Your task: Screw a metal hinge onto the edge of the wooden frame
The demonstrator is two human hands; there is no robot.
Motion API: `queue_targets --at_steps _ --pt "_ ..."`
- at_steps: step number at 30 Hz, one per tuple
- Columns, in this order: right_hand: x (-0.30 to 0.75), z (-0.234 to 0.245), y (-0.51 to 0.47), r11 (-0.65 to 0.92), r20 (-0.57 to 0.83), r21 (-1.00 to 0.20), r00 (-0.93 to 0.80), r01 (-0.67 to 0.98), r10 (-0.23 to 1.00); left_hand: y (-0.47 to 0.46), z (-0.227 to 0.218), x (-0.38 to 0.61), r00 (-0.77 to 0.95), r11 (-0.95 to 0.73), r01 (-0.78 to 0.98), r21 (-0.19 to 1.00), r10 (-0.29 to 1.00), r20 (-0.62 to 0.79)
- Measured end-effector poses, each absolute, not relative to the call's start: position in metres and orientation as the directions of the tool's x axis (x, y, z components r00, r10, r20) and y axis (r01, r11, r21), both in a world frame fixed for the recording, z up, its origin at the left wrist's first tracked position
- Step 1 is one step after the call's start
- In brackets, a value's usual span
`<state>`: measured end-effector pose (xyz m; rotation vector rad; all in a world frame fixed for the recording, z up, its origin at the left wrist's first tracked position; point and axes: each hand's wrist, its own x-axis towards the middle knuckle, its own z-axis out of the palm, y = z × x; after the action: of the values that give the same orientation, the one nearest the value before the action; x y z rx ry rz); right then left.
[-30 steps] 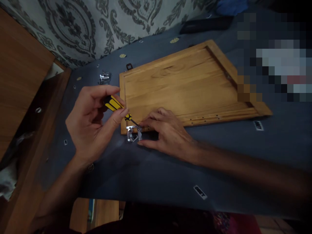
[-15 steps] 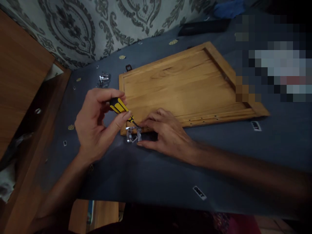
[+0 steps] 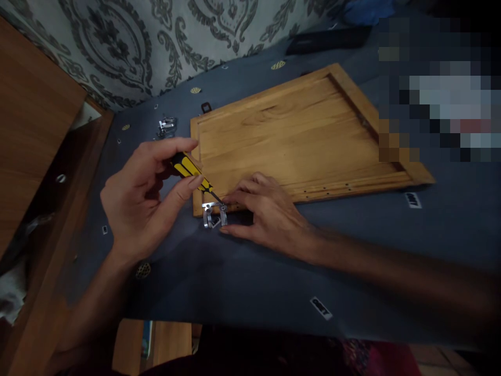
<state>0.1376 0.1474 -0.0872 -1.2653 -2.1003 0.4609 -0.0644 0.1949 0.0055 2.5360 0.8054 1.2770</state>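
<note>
A wooden cabinet door (image 3: pixel 297 130) lies flat on a dark blue cloth (image 3: pixel 242 271). My left hand (image 3: pixel 144 198) is closed round a yellow and black screwdriver (image 3: pixel 191 172), its tip pointing down at a silver metal hinge (image 3: pixel 214 215) at the door's near left corner. My right hand (image 3: pixel 266 214) rests palm down beside the hinge, fingertips pressed against it and the door's edge, steadying it.
Another silver hinge (image 3: pixel 167 126) lies on the cloth beyond the door's left end. A wooden cabinet (image 3: pixel 35 136) stands at the left. A patterned wall (image 3: pixel 156 42) runs behind. A black flat object (image 3: pixel 329 39) lies at the far edge.
My left hand has shifted and turned on the screwdriver handle, drifting right and back left, with the tip staying at the hinge. My right hand has not moved.
</note>
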Motion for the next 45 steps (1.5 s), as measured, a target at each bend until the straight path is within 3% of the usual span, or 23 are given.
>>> queue_targets --at_steps 8,15,45 --pt "0.137 -0.088 0.147 0.473 0.34 -0.602 -0.33 0.643 0.881 0.195 0.007 -0.067 0.525 -0.846 0.347 0.405 0.533 0.664" --pt "0.138 -0.088 0.147 0.475 0.333 -0.612 -0.338 0.633 0.88 0.192 0.011 -0.067 0.313 -0.805 0.408 0.43 0.566 0.763" --pt "0.137 -0.088 0.147 0.475 0.345 -0.6 -0.328 0.644 0.88 0.195 0.004 -0.065 0.43 -0.805 0.418 0.421 0.584 0.689"
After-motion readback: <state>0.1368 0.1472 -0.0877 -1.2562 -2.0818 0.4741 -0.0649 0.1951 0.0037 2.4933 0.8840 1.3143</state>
